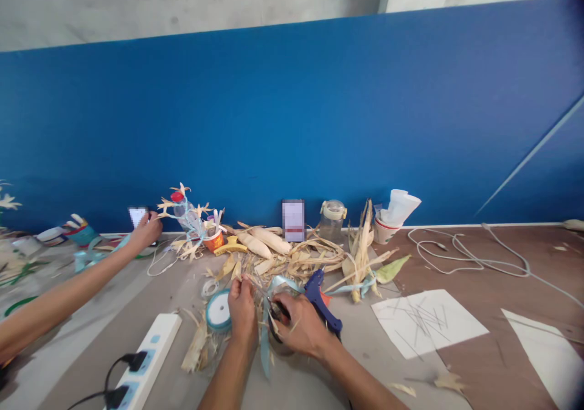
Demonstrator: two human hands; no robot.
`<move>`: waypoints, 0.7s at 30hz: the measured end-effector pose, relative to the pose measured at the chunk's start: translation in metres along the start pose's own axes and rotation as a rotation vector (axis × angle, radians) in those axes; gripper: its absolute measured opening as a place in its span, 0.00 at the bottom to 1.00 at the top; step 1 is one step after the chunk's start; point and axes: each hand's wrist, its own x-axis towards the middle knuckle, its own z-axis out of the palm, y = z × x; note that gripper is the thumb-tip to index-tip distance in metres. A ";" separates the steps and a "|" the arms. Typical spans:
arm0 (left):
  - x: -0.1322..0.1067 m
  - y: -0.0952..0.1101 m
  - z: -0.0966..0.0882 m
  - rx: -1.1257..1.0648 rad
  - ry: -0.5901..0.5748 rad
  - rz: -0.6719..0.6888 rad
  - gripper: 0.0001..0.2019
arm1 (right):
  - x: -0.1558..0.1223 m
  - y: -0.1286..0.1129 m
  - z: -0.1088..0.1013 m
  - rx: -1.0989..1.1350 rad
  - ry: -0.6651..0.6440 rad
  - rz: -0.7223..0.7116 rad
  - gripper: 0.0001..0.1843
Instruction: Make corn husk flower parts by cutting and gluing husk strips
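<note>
My right hand [301,323] is closed round the dark handles of a pair of scissors [279,311], whose blades point up and left. Close by on the left, my left hand [243,306] pinches a thin pale piece that looks like dried corn husk; its outline is blurred. A light-blue ribbon [265,346] trails down between my hands. Touching distance from my left hand is a ribbon spool [218,310] with a white centre. Just behind my right hand lies a blue glue gun [322,303].
Dried corn husks [314,255] pile up along the blue partition [292,124]. A white power strip [152,352] lies front left. Another person's hand [146,232] reaches in at left beside husk flowers [182,206]. Thin sticks rest on white paper [424,322]; a cable [474,264] coils behind.
</note>
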 end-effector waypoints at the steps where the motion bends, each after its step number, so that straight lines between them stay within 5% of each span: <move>1: 0.000 0.000 0.000 -0.024 -0.022 -0.013 0.19 | 0.000 0.000 0.000 0.000 0.003 -0.003 0.18; 21: -0.004 0.003 0.001 0.029 -0.055 -0.008 0.21 | 0.001 -0.001 0.003 0.092 0.030 0.010 0.15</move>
